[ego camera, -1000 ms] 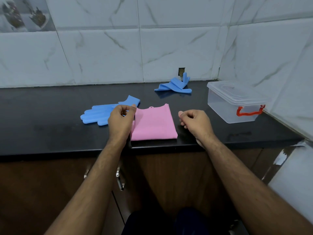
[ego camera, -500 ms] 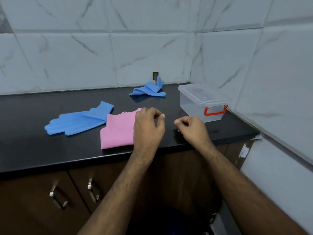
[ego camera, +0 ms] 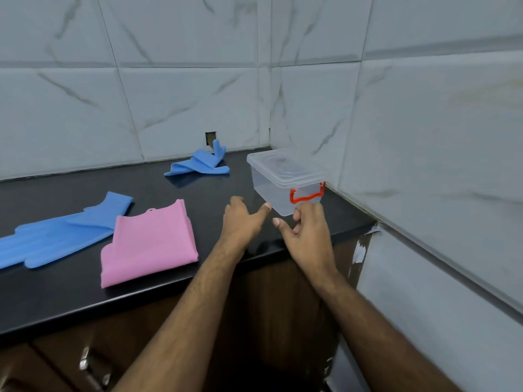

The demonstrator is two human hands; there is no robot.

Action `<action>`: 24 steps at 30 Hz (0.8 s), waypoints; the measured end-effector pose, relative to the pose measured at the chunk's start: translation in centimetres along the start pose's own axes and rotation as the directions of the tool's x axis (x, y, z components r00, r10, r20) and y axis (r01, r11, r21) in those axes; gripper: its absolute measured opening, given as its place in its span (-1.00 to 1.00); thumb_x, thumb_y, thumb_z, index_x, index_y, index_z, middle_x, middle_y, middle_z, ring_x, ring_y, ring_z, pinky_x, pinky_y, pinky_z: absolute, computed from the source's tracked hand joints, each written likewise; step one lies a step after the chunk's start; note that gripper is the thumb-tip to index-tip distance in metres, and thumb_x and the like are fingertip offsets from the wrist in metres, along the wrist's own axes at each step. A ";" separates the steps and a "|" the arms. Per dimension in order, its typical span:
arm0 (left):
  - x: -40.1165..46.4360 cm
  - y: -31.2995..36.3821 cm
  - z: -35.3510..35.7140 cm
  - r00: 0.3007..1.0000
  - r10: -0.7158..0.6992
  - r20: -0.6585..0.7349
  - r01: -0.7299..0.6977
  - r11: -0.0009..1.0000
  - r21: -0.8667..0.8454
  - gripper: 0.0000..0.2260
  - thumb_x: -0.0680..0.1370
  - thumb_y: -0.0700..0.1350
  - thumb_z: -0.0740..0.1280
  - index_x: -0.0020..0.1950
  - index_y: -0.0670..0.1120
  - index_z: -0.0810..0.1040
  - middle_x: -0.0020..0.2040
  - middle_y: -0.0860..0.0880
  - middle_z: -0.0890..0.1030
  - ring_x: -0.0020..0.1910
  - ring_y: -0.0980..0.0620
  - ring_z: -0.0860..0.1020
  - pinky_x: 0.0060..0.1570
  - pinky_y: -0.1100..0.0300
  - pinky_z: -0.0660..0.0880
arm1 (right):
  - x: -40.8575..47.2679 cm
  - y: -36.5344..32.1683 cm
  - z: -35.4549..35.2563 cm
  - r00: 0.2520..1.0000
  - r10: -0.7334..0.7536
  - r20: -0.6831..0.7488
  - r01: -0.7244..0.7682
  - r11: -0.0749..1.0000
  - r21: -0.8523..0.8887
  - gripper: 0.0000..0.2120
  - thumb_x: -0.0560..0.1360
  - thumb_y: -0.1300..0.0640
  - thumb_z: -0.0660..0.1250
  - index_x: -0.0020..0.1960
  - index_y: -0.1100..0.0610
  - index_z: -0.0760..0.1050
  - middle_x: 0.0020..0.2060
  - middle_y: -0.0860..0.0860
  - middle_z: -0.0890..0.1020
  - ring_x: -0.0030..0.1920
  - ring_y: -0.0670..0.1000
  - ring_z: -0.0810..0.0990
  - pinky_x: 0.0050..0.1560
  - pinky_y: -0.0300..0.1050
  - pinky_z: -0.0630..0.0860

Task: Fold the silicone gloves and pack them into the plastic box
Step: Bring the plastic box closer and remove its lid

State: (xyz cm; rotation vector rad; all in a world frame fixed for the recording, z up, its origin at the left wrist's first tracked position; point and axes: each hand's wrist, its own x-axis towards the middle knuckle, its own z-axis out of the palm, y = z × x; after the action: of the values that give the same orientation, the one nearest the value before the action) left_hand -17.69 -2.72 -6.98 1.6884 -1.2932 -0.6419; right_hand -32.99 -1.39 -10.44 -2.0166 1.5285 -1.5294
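Observation:
A clear plastic box (ego camera: 283,188) with its lid on and an orange clasp stands at the counter's right end near the wall corner. My left hand (ego camera: 243,219) hovers open just left of the box, thumb tip close to its lower front corner. My right hand (ego camera: 305,233) is at the box's front under the orange clasp, fingers loosely curled, touching or nearly touching it. A folded pink glove (ego camera: 147,244) lies near the counter's front edge. A flat blue glove (ego camera: 62,233) lies left of it. Another blue glove (ego camera: 201,165), folded, lies at the back wall.
The black counter (ego camera: 85,290) ends at a tiled side wall (ego camera: 424,165) right behind the box. Brown cabinet doors with metal handles (ego camera: 87,363) sit below the counter edge.
Both hands have left the pink glove and moved right to the plastic box. My view has swung right and drawn closer to the box.

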 end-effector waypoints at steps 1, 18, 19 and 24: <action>0.7 0.0 0.1 1.000 -0.012 0.000 0.012 1.000 -0.023 -0.30 0.55 0.23 0.39 0.53 -0.12 0.27 0.43 -0.11 0.42 0.38 -0.09 0.45 0.38 -0.09 0.45 | 0.0 0.0 0.3 0.999 -0.004 -0.036 0.004 1.000 0.013 -0.67 0.48 -0.06 0.49 -0.02 0.01 0.35 -0.04 -0.07 0.38 -0.27 -0.11 0.48 -0.29 -0.43 0.36; 9.5 1.5 3.2 0.988 0.068 -0.142 -0.134 0.835 -0.534 -0.38 0.63 0.40 -0.07 0.53 0.05 0.25 0.22 0.25 0.34 0.26 0.16 0.32 0.26 0.14 0.25 | 2.5 0.0 1.6 0.975 0.087 -0.205 -0.098 0.994 -0.046 -0.60 0.57 -0.25 0.29 0.24 0.01 0.44 0.18 -0.09 0.38 -0.02 -0.10 0.60 -0.05 -0.21 0.61; 9.7 1.8 3.5 0.988 0.046 -0.146 -0.120 0.825 -0.552 -0.34 0.62 0.41 -0.08 0.57 0.04 0.22 0.23 0.22 0.32 0.24 0.17 0.31 0.21 0.16 0.24 | 2.5 0.0 1.6 0.975 0.084 -0.206 -0.095 0.995 -0.042 -0.62 0.57 -0.24 0.29 0.23 -0.01 0.44 0.17 -0.10 0.38 -0.04 -0.10 0.61 -0.04 -0.16 0.63; 11.3 2.4 4.7 0.998 0.005 -0.064 -0.047 0.732 -0.680 -0.14 0.48 0.56 -0.07 0.60 0.05 0.26 0.50 0.05 0.43 0.31 0.14 0.44 0.30 0.15 0.36 | 2.4 0.1 1.8 0.968 0.079 -0.240 -0.091 0.995 -0.038 -0.62 0.58 -0.26 0.27 0.21 0.00 0.45 0.16 -0.11 0.38 -0.09 -0.08 0.63 -0.07 -0.19 0.63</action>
State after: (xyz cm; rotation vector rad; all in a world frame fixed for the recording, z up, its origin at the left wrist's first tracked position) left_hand -19.05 -15.06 -5.88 1.0571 -0.8682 -0.9104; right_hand -31.76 -4.04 -9.88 -1.8184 1.7303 -1.7687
